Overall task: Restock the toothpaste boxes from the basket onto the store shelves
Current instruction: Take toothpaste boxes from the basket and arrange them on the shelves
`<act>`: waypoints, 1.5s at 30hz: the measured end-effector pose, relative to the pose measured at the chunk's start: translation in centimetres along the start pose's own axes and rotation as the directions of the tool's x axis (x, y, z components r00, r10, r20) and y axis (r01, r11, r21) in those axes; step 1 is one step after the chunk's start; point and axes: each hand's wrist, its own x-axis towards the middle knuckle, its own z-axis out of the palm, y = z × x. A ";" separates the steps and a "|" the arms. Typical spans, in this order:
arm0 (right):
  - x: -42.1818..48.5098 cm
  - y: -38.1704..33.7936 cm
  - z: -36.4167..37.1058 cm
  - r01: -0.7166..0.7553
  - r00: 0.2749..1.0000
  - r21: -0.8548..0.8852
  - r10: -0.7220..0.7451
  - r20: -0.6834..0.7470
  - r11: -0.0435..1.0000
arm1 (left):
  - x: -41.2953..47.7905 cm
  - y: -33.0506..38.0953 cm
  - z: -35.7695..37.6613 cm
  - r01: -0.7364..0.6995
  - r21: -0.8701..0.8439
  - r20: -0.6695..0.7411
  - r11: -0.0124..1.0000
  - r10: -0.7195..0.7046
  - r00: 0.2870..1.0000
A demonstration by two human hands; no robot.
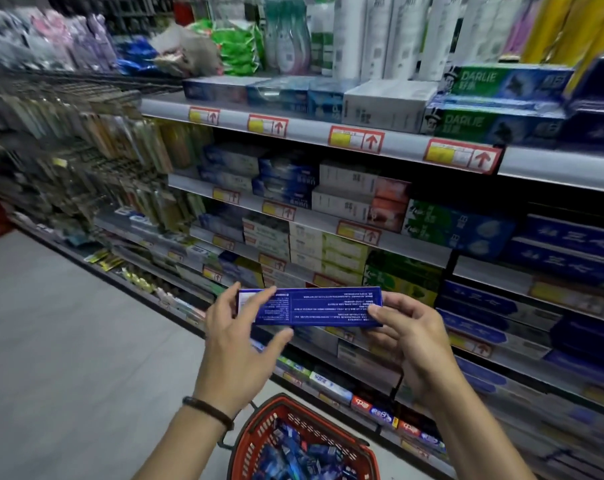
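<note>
A long dark-blue toothpaste box [324, 308] with white print is held level in front of the shelves, its printed back toward me. My left hand [239, 336] grips its left end, thumb below and fingers over the top edge. My right hand [409, 336] pinches its right end. A red plastic basket [259, 434] stands on the floor below my arms, with several blue toothpaste boxes [293, 455] inside. Matching blue boxes [567, 237] fill the shelves at the right.
Shelves [369, 142] with red-arrow price tags run from the upper left to the right, packed with green, white and blue toothpaste boxes. Toothbrush packs [85, 161] hang at the left. Grey aisle floor [68, 341] lies open at the left.
</note>
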 end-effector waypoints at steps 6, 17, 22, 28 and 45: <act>-1.3 -2.0 1.6 0.124 0.989 -0.004 -0.124 -0.084 0.992 | -0.1 3.9 1.8 -0.129 0.238 -0.117 0.963 0.160 0.980; -2.9 -1.2 6.5 0.188 0.943 -0.189 -0.231 -0.242 0.964 | 0.9 7.2 4.3 -0.170 0.137 -0.162 0.976 0.192 0.968; -4.0 -2.4 7.4 0.237 0.929 -0.300 -0.306 -0.208 0.924 | 0.4 7.6 4.3 -0.156 0.018 -0.191 0.988 0.156 0.969; -5.2 -3.2 8.2 0.372 0.908 -0.311 -0.413 -0.076 0.874 | 1.1 7.2 3.7 -0.257 -0.139 -0.282 0.956 0.211 0.936; -2.7 -1.6 5.3 0.334 0.906 -0.301 -0.393 -0.160 0.893 | 2.7 5.7 2.0 0.145 -0.793 -0.015 0.592 -0.258 0.966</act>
